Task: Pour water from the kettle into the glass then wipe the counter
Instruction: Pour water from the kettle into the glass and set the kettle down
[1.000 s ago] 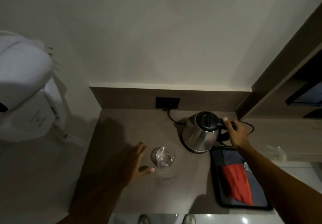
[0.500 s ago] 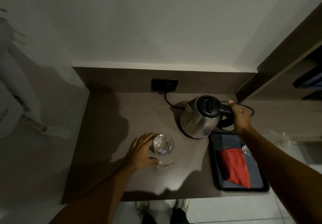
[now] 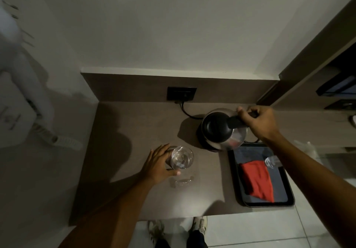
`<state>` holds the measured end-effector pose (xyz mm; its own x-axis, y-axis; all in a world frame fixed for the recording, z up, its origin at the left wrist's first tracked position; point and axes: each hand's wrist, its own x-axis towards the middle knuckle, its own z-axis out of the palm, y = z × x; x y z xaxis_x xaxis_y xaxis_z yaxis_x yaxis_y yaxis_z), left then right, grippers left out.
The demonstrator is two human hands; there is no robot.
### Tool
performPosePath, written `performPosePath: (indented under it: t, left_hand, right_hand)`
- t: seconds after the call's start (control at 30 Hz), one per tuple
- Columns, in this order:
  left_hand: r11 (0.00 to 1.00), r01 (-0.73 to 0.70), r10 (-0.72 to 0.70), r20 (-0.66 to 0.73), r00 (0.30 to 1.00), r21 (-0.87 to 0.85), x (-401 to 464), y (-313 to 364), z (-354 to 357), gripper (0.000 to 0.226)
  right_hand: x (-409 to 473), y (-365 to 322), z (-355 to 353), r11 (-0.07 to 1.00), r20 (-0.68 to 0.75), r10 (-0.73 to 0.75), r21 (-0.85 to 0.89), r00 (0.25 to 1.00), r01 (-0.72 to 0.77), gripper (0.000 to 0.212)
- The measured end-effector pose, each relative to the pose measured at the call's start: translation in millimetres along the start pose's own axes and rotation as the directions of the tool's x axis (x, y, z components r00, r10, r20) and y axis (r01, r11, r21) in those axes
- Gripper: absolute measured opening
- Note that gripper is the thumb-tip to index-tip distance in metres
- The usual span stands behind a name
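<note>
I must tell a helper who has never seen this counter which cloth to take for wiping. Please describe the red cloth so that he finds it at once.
Start at the brown counter and go to its right end, where a dark tray lies just in front of the steel kettle. The red cloth lies folded in that tray. It is the only bright red thing there; the tray liner under it is grey-blue.

Right hand (image 3: 259, 124) grips the tilted kettle (image 3: 223, 130); left hand (image 3: 158, 163) cups the glass (image 3: 182, 160).
</note>
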<state>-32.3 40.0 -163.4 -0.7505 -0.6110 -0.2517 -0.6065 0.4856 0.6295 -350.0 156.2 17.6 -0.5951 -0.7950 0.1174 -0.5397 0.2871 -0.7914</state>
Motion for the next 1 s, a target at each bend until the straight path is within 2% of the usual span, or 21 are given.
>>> performPosePath:
  t: [0.13, 0.27, 0.47, 0.57, 0.67, 0.83, 1.0]
  left_hand:
    - [1.000, -0.017, 0.017, 0.010, 1.000, 0.013, 0, -1, 0, 0.101]
    - [0.999, -0.030, 0.029, 0.025, 0.999, 0.020, 1, -5, 1, 0.101]
    - [0.997, -0.064, 0.062, 0.040, 0.997, 0.049, 4, -11, 4, 0.101]
    - [0.996, -0.070, 0.068, 0.043, 0.997, 0.049, 3, -13, 5, 0.101]
    - [0.997, -0.063, 0.061, 0.051, 0.997, 0.044, 4, -13, 4, 0.101]
    - [0.997, -0.062, 0.058, 0.072, 0.996, 0.051, 4, -16, 5, 0.099]
    - [0.996, -0.070, 0.065, 0.079, 0.995, 0.053, 4, -15, 6, 0.097]
  right_hand:
    - [-4, -30, 4, 0.952, 0.095, -0.179, -0.234, 0.979, 0.197, 0.044]
    - [-6, -51, 13, 0.874, 0.149, -0.259, -0.384, 0.954, 0.297, 0.051]
    - [-12, -69, 25, 0.813, 0.241, -0.303, -0.441, 0.922, 0.382, 0.057]
    - [-14, -77, 31, 0.742, 0.277, -0.365, -0.490, 0.889, 0.457, 0.056]
    - [-15, -82, 35, 0.697, 0.323, -0.359, -0.532, 0.876, 0.482, 0.058]
    - [-16, -89, 44, 0.621, 0.398, -0.315, -0.600, 0.862, 0.504, 0.072]
    - [-17, -88, 48, 0.571, 0.409, -0.320, -0.637, 0.855, 0.518, 0.070]
